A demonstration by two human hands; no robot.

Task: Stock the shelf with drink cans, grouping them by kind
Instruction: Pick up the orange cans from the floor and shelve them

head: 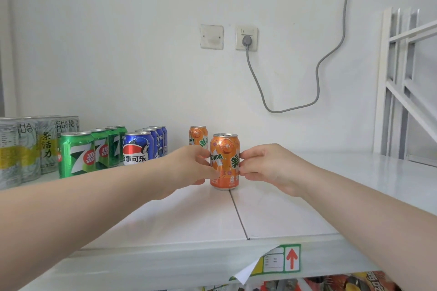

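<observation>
- White wall behind, with a socket (pixel 246 38) and a grey cable (pixel 316 73) looping down; below it runs the white shelf (pixel 307 208).
- Left hand (pixel 189 168) and right hand (pixel 267 168) each pinch a side of the front orange can (pixel 225 160) with curled fingers. It stands upright on the shelf, right at the seam between two panels.
- Risk: the seam could rock the can's base as the hands let go (a judgement).
- Risk: pushed straight back, it would probably miss the rear orange can (pixel 198 136), which stands behind and to its left, breaking the row.
- Risk: the left forearm passes near the blue cans (pixel 139 149) and might clip one.
- Green cans (pixel 78 153) and tall grey cans (pixel 28 146) stand in their own rows; whether any can is opened cannot be told.
</observation>
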